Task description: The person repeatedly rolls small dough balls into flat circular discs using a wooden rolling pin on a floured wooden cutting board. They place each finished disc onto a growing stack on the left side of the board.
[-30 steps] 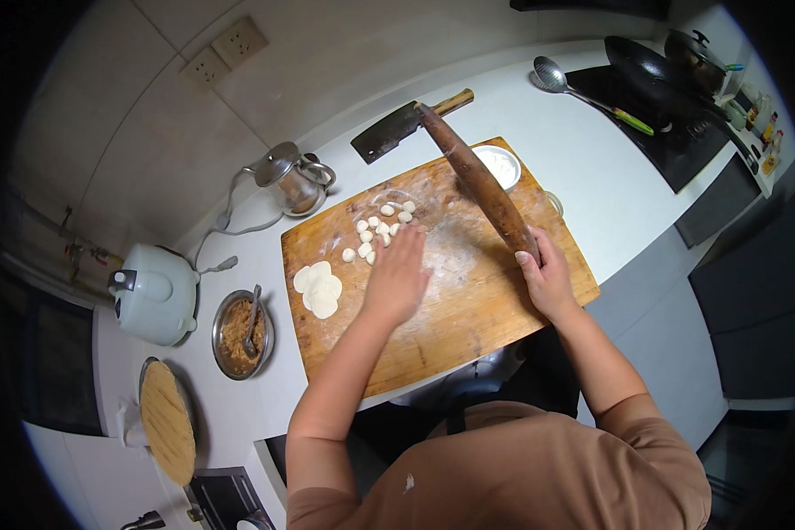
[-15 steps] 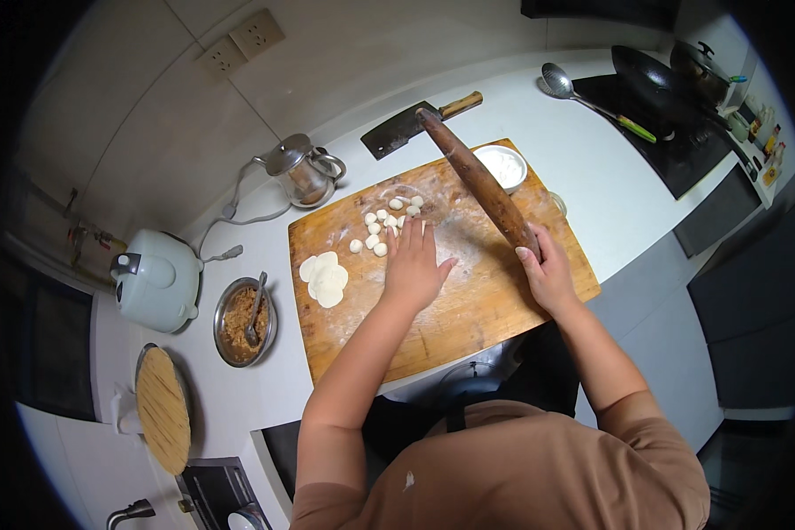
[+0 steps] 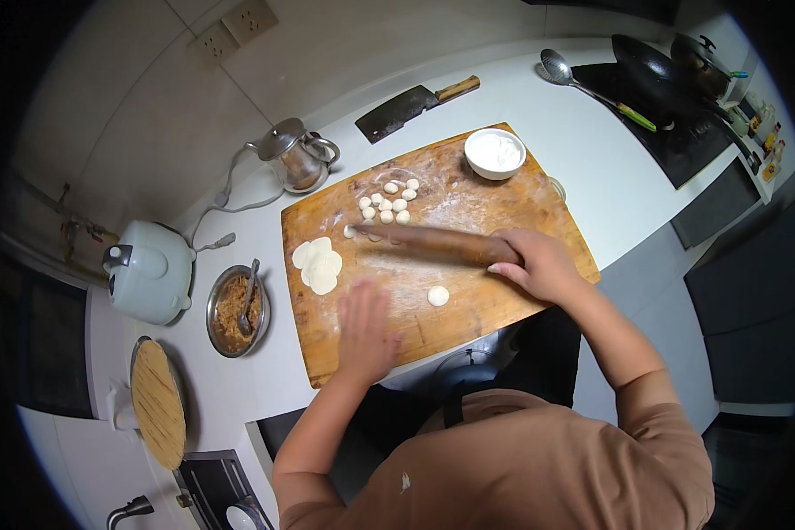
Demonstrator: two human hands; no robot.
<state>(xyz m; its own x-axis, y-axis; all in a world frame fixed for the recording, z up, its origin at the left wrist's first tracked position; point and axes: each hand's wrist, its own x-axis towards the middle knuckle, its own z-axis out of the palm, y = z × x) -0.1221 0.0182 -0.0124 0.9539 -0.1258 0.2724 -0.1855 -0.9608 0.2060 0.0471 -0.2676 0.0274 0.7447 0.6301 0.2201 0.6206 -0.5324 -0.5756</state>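
Note:
My right hand grips one end of a dark wooden rolling pin, which lies slantwise over the wooden board, its far tip pointing left beside the dough balls. Slightly blurred, my left hand is open and holds nothing, fingers stretched out above the board's near left part. A single flattened dough piece rests on the board between my hands. Beyond the pin sit several small dough balls, a few partly hidden by it. Overlapping rolled dough wrappers lie at the left of the board.
A white bowl of flour stands on the board's far right corner. Behind the board are a cleaver and a metal kettle. To the left are a metal bowl of filling with a spoon and a pale rice cooker.
My left hand has drawn back toward me from the dough balls. The rolling pin has swung down to the left over the board. One dough piece now lies flattened near me.

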